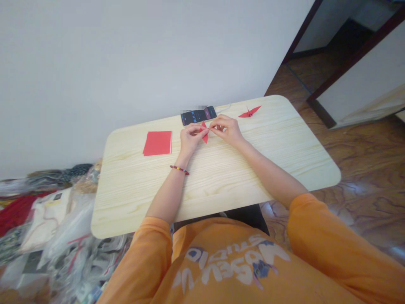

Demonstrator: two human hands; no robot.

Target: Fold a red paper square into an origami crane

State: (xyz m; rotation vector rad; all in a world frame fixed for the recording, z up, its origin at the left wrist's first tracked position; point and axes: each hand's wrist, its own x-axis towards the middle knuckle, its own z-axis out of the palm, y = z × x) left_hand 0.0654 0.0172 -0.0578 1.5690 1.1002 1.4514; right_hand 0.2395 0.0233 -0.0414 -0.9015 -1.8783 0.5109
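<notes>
My left hand (190,138) and my right hand (228,129) meet over the far middle of a light wooden table (221,177). Both pinch a small, partly folded red paper piece (205,134) between fingertips, just above the tabletop. The fingers of each hand are closed on the paper. A bead bracelet (179,169) circles my left wrist. A stack of red square paper (157,143) lies flat to the left of my left hand. A finished red paper crane (249,112) rests to the right of my right hand, near the far edge.
A dark phone (198,115) with a lit screen lies at the table's far edge, just behind my hands, by a white wall. Bags and cloth clutter (47,223) fill the floor at the left. Wooden floor (363,169) and a doorway lie at the right.
</notes>
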